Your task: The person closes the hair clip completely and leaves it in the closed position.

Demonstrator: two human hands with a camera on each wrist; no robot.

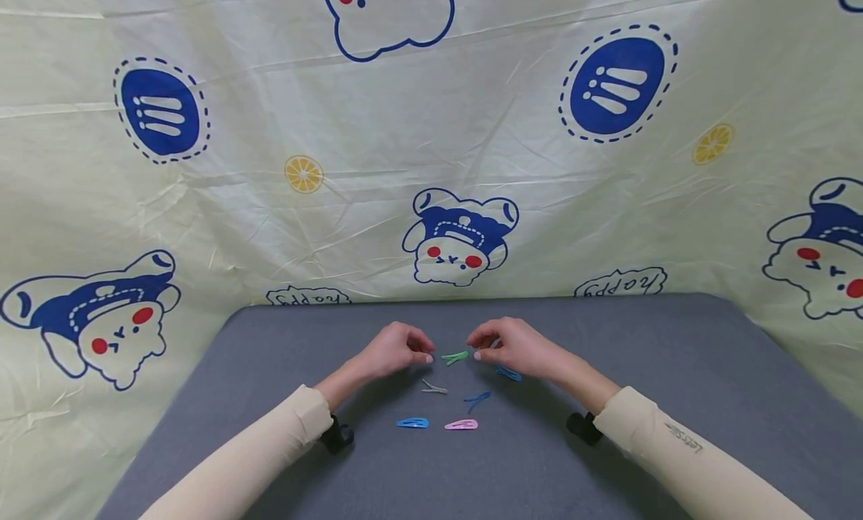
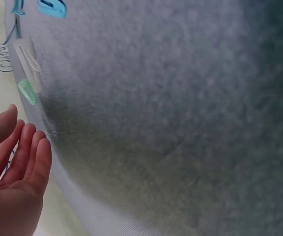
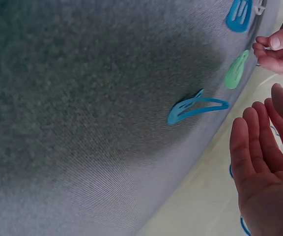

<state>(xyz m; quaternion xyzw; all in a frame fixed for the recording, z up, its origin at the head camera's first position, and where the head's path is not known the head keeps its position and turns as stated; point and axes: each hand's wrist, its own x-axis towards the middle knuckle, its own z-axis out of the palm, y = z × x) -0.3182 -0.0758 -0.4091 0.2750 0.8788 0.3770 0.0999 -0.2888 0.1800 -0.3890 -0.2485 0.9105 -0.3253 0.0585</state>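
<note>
Green hair clip [image 1: 455, 357] lies flat on the grey worktop [image 1: 674, 370] right between the two hands, sprung open, its two legs splayed. Left hand [image 1: 394, 349] sits just beside its left end, fingers curled loosely inward, fingertips near the clip but holding nothing as far as I can tell. Right hand [image 1: 512, 346] is just beside the right end, fingers likewise loosely curled; the head view cannot show contact, and its wrist view shows a relaxed open palm gripping nothing. Handling, my read: thin stamped snap clip, very light, stiff but springy, smooth painted finish so probably slippery; lying flat it is hard to get under, so pinch by the edges at the joined end, or take one leg per hand. Other clips sit nearer the person: dark blue clip [image 1: 508, 373] just under the right hand (partly hidden), grey clip [image 1: 434, 388], blue open clip [image 1: 476, 399], light blue clip [image 1: 413, 423], pink clip [image 1: 461, 425].
</note>
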